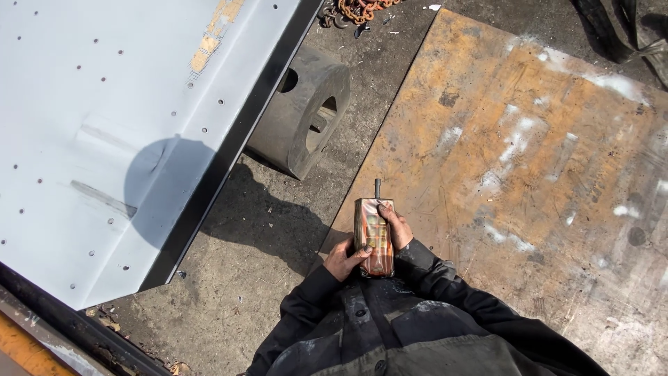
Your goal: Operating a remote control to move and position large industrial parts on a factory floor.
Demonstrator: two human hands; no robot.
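Metalworking yard: rusty steel plate (529, 160), chain (362, 10), grimy concrete.

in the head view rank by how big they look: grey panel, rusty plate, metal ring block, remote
1. Grey panel and rusty plate: alike, both cut off by the frame, so unranked.
2. Metal ring block.
3. Remote, though nearest the camera, held by left hand and right hand.
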